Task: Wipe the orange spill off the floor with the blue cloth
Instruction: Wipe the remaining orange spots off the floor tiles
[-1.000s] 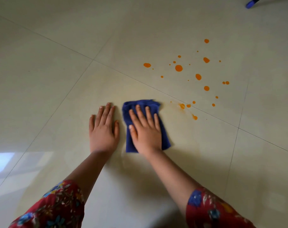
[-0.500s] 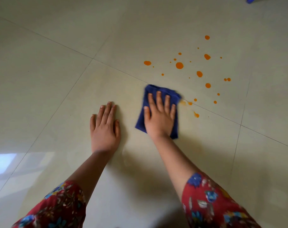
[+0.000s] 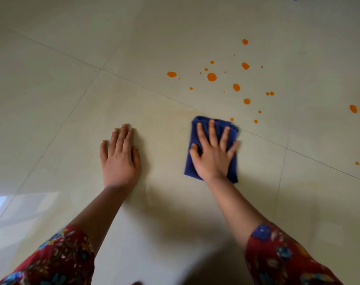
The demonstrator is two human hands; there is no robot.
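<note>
Bare floor (image 3: 51,99) lay open to the left. The orange spill (image 3: 212,77) spread ahead and to the right. The right hand (image 3: 213,157) pressed flat, fingers spread, on the blue cloth (image 3: 233,169), whose far corner was just beside the nearest drops. The left hand (image 3: 120,159) rested flat on the tile. The cloth had shifted right, away from the left hand.

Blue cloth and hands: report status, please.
Right hand flat on folded blue cloth. Left hand flat on pale tiled floor. Orange spill drops beyond cloth, unwiped. Nothing blocking.

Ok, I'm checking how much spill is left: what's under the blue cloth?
The blue cloth lies flat on the floor tile, pressed by the right hand. Any spill beneath is hidden; orange drops show just beyond it.
</note>
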